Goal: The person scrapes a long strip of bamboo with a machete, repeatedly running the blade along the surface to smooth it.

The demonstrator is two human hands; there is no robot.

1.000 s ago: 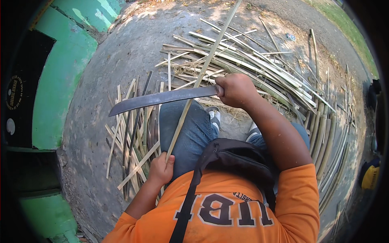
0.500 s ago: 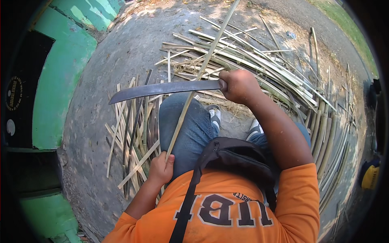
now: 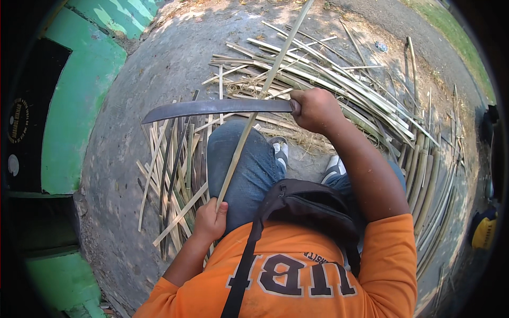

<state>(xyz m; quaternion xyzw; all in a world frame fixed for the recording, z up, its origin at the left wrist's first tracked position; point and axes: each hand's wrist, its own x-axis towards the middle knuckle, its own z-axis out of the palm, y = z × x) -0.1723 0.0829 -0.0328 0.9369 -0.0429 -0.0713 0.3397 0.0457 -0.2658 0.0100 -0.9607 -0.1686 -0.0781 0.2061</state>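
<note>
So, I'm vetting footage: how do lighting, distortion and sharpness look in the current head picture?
Head view, lighting: bright sun patches high on the green wall; head view, distortion: edges bend toward the dark corners; head view, sharpness: machete and right hand show no obvious blur.

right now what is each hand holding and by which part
The right hand holds a long-bladed knife by its handle; the left hand holds a long bamboo strip by its lower part.
</note>
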